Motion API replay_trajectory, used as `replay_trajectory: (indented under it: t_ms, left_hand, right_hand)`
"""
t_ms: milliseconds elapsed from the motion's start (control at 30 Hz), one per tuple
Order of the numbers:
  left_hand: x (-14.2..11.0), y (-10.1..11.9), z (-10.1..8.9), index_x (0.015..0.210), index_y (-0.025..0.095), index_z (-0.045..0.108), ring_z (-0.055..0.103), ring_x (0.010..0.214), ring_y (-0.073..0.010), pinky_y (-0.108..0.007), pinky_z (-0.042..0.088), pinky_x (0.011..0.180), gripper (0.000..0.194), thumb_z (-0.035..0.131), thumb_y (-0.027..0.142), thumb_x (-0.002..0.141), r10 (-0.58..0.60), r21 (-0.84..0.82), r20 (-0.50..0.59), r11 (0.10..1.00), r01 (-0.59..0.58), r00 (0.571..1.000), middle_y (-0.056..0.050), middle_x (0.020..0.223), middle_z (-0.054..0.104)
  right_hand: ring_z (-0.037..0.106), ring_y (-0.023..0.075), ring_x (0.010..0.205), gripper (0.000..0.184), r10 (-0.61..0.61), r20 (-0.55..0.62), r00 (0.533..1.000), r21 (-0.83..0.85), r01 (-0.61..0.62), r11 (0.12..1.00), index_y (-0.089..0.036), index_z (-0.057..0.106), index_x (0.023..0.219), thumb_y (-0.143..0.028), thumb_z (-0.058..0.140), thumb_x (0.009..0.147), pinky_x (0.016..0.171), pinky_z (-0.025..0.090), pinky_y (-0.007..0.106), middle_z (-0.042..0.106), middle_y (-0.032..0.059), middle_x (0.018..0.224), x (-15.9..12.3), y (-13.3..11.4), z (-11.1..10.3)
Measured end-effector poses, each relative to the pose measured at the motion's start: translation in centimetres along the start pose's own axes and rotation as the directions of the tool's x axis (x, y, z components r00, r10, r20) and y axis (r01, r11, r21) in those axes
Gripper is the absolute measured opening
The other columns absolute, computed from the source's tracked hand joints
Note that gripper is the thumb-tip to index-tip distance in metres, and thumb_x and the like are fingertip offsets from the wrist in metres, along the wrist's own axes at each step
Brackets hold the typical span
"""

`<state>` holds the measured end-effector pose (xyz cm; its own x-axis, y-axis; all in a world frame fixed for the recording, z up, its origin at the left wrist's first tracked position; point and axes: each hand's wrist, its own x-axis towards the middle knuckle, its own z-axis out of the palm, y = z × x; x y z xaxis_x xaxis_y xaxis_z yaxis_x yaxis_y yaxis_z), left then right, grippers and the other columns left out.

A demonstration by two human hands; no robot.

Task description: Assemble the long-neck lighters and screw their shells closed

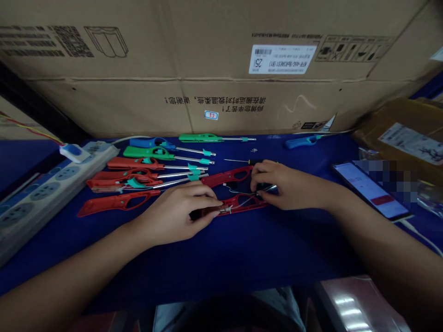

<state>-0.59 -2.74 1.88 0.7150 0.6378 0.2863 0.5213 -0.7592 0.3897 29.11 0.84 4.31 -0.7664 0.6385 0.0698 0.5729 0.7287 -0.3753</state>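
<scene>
Left fingers pinching, right fingers close over a red casing

Your left fingers (207,202) are pinched around a brownish part with a pale end. It sits at the left end of the open red casing (247,209), which lies on the table (221,263) below both sets of fingers. A thin pale tube runs from that end toward your right fingers (263,174), which are bent together over the casing's other end, beside a short metal piece (272,188) — whether they grip it, you cannot tell from here.

Just beyond the gap between your fingers lies a second red half (218,178), and nearer them is a dark wire with a white tip (224,184). A screwdriver (254,162) lies just past your right fingers.

Left of your left fingers and beyond them is a row of long-nosed lighters (110,204) in red, green and blue. Farther left stands a power strip (43,191). Past both sets of fingers lie a green lighter (199,138) and, farther right, a blue lighter (300,142). Well right of your right fingers is a lit phone (372,190).
</scene>
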Motion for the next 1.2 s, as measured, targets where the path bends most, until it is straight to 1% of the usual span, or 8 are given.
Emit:
replay_trajectory:
  t_ms: [167,300,400,633,767,867,1000,1200]
  left_hand:
    - [-0.1,0.0,-0.1,0.108,0.028,0.078,0.068,0.089,-0.0144,-0.027,0.054,0.076,0.021,0.059,0.027,0.098,0.015,0.013,0.006,1.000,-0.015,1.000,0.000,0.105,0.073]
    - [-0.1,0.1,0.0,0.106,0.027,0.078,0.068,0.089,-0.0139,-0.026,0.054,0.076,0.020,0.060,0.027,0.098,0.016,0.018,-0.007,1.000,-0.015,1.000,0.000,0.104,0.073]
    - [-0.1,0.0,0.0,0.105,0.026,0.078,0.068,0.089,-0.0135,-0.026,0.054,0.078,0.019,0.060,0.026,0.097,0.022,0.028,-0.016,0.999,-0.021,1.000,0.000,0.104,0.073]
    - [-0.1,-0.3,-0.2,0.105,0.027,0.078,0.069,0.087,-0.0144,-0.027,0.054,0.077,0.020,0.060,0.028,0.097,0.011,0.042,0.000,0.999,-0.011,1.000,-0.001,0.104,0.073]
    - [0.0,-0.5,-0.3,0.106,0.027,0.078,0.069,0.090,-0.0157,-0.028,0.055,0.081,0.020,0.060,0.028,0.097,0.012,0.044,0.021,0.999,-0.013,1.000,-0.001,0.105,0.074]
    - [0.1,-0.7,-0.3,0.107,0.028,0.079,0.069,0.092,-0.0166,-0.029,0.055,0.082,0.021,0.060,0.028,0.097,0.025,0.045,0.037,0.999,-0.027,0.999,-0.002,0.106,0.074]
    - [0.1,-0.9,-0.4,0.109,0.029,0.079,0.069,0.092,-0.0169,-0.028,0.055,0.081,0.022,0.060,0.028,0.097,0.033,0.018,0.038,0.999,-0.034,0.999,-0.003,0.106,0.073]
    - [0.0,-1.1,-0.4,0.110,0.028,0.078,0.068,0.093,-0.0161,-0.027,0.055,0.082,0.022,0.060,0.028,0.098,0.034,-0.008,0.046,0.999,-0.034,0.998,-0.003,0.107,0.072]
  right_hand:
    - [0.058,0.0232,0.103,0.012,0.013,0.093,0.996,0.015,-0.015,1.000,-0.019,0.066,0.096,-0.014,0.060,0.087,0.091,0.045,0.037,0.065,0.0075,0.104,-0.1,-0.5,-0.3]
    - [0.062,0.0198,0.093,0.020,0.100,0.171,0.980,0.035,-0.108,0.994,-0.019,0.064,0.098,-0.006,0.054,0.087,0.082,0.046,0.032,0.067,0.0058,0.102,-0.3,-0.8,-0.8]
    - [0.063,0.0185,0.089,0.021,0.141,0.166,0.976,0.042,-0.150,0.988,-0.020,0.065,0.101,-0.007,0.055,0.087,0.079,0.046,0.030,0.069,0.0043,0.102,-0.4,-1.1,-1.3]
    - [0.064,0.0158,0.079,0.013,0.141,0.217,0.966,0.086,-0.163,0.983,-0.021,0.067,0.096,-0.013,0.061,0.088,0.072,0.046,0.028,0.070,0.0015,0.092,-0.5,-1.4,-1.6]
    - [0.065,0.0172,0.085,0.018,0.123,0.217,0.968,0.091,-0.146,0.985,-0.023,0.067,0.102,-0.019,0.068,0.085,0.074,0.047,0.029,0.071,0.0018,0.097,-0.9,-0.8,-1.6]
    - [0.067,0.0175,0.085,0.013,0.145,0.233,0.962,0.083,-0.168,0.982,-0.023,0.070,0.101,-0.025,0.064,0.089,0.074,0.048,0.029,0.074,0.0018,0.098,-1.2,-0.3,-1.8]
    - [0.067,0.0163,0.083,0.016,0.128,0.266,0.955,0.084,-0.156,0.984,-0.022,0.073,0.097,-0.020,0.057,0.093,0.076,0.047,0.028,0.075,0.0012,0.094,-1.0,-0.1,-2.0]
    - [0.063,0.0146,0.075,0.009,0.160,0.283,0.946,0.071,-0.187,0.980,-0.019,0.072,0.093,-0.024,0.065,0.091,0.070,0.045,0.027,0.071,0.0013,0.082,-0.4,-0.2,-1.7]
